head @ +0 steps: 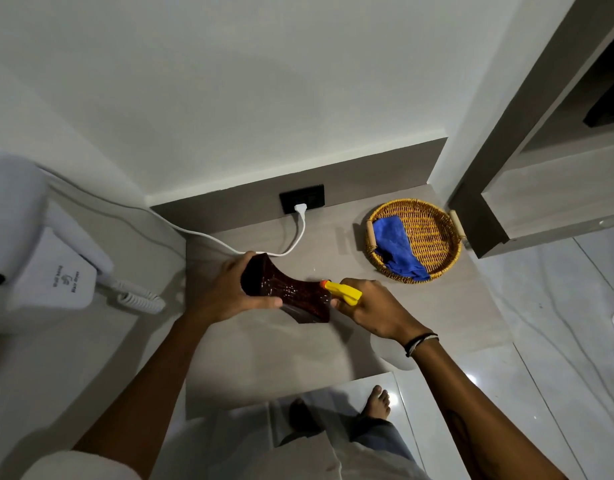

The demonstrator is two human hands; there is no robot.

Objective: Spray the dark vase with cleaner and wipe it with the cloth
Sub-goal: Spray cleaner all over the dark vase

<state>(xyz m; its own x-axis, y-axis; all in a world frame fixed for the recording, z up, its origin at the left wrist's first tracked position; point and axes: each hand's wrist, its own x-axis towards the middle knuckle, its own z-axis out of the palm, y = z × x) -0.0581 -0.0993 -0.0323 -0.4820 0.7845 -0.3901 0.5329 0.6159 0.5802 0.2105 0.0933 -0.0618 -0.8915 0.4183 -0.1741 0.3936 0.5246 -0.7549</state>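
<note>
Dim, flat indoor light; soft shadows pool on the counter [264,348] below the fingers [264,301]. Glare spots the glossy floor [471,379] nearby. Wide-angle distortion bends the edges.

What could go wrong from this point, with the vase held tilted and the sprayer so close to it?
1. The glossy dark brown waisted vase is held tilted above the counter by the left hand alone; its surface already glistens with droplets, so the grip could slip.
2. The yellow spray nozzle with orange tip in the right hand points toward the black wall socket with its white plug; overspray might reach it.
</note>
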